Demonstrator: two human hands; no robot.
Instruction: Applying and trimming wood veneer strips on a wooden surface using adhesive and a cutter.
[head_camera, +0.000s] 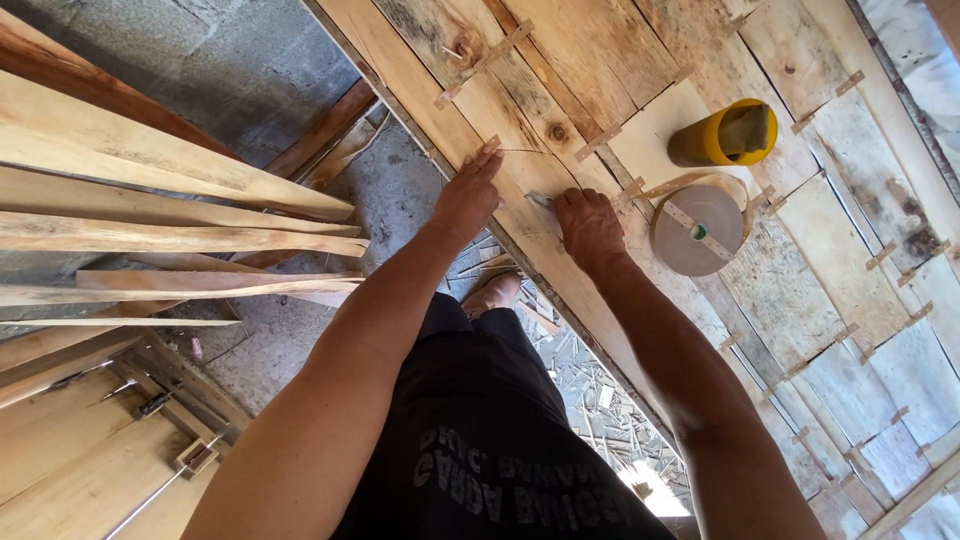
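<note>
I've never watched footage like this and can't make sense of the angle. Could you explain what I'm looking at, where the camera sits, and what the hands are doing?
There is no machine here: a person works with bare hands, and the single picture comes from a camera on their head, looking down past their dark shirt. The left hand lies flat, fingers spread, on a sheet of pale thin wood panels joined by short strips of tan tape. The right hand presses on the same sheet, closed around something small I cannot identify. Beside it lie a flat brown roll of paper tape and a yellow cylindrical container. Long rough wooden planks are stacked to the left.
</note>
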